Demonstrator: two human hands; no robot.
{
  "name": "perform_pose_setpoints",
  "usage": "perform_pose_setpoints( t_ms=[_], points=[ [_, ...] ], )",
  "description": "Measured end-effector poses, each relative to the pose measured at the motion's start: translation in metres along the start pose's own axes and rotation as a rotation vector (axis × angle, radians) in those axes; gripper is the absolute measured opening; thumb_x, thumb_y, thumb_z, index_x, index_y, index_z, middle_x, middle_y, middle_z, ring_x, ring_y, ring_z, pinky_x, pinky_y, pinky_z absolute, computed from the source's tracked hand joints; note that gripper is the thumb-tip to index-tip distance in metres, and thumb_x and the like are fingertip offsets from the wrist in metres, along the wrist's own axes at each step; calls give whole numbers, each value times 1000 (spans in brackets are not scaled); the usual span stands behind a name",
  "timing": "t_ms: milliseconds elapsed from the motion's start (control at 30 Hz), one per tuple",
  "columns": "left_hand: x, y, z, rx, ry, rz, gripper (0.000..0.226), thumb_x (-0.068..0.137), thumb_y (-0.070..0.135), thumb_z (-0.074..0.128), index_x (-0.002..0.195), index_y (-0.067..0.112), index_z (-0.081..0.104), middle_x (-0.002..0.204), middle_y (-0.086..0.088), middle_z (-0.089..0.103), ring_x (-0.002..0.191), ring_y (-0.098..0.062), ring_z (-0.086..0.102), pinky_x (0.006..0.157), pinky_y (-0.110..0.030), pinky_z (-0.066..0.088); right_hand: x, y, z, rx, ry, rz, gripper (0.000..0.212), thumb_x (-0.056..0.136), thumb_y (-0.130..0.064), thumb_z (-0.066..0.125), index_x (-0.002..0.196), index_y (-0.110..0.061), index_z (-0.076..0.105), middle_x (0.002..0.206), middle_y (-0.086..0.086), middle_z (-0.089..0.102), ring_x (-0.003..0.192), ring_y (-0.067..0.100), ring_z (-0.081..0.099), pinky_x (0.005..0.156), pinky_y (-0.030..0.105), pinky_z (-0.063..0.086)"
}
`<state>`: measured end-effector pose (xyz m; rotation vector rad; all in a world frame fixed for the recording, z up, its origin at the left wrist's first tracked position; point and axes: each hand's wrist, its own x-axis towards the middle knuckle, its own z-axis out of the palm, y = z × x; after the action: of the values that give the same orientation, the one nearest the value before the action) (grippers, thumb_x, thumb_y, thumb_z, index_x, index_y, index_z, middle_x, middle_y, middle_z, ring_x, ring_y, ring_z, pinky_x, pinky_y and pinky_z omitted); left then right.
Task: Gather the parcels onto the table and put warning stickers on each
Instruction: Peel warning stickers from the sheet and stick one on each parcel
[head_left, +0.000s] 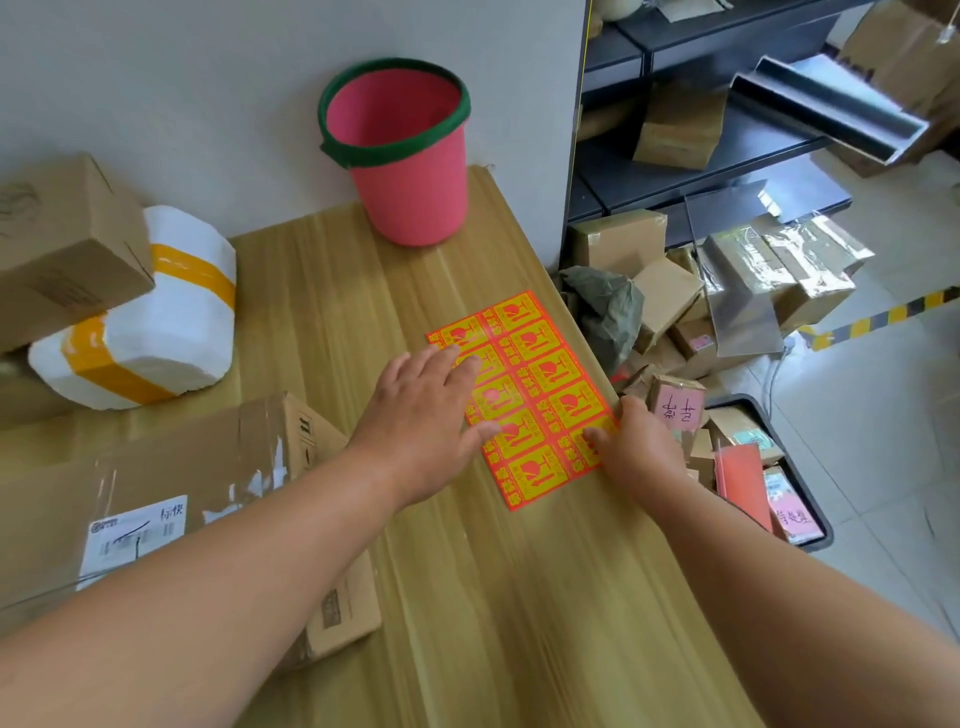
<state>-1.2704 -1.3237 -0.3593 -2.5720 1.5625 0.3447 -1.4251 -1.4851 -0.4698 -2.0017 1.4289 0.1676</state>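
An orange and yellow sheet of warning stickers (540, 374) lies flat near the right edge of the wooden table (498, 597). My left hand (421, 415) lies flat on the sheet's left side with straight fingers. My right hand (641, 441) pinches the sheet's near right corner at the table edge. Parcels sit on the table's left: a large flat cardboard box (171, 499) with a white shipping label, a white foam box (156, 322) bound with yellow tape, and a brown carton (62, 244) leaning on it.
A pink bucket (405, 150) with a green rim stands at the table's back by the wall. Right of the table, several small parcels (670, 301) are heaped on the floor beside a dark shelf (701, 161). A black bin (810, 519) below holds more packets.
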Motion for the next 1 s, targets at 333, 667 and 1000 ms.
perform_pose_setpoints(
  t_ms=[333,667,1000],
  points=[
    [-13,1,-9,-71,18,-41,74,93,60,31,152,19,13,159,-3,15,146,-20,11,117,-35,4,-12,4,-10,162,265,14,5,90,-12,53,87,-17,55,81,3,58,79,26,56,65,36,45],
    [-60,-10,-48,-328,149,-159,72,93,55,42,150,16,22,154,-3,28,142,-22,24,115,-39,23,-72,-59,-48,661,291,-137,17,89,-15,62,75,-24,56,81,1,65,75,23,64,65,42,55],
    [-152,-64,-108,-611,303,-287,69,93,54,45,149,19,25,152,-7,33,136,-26,36,108,-40,35,-187,-144,-76,914,258,-311,11,91,-9,61,82,-14,57,91,13,70,84,27,70,71,43,60]
  ],
)
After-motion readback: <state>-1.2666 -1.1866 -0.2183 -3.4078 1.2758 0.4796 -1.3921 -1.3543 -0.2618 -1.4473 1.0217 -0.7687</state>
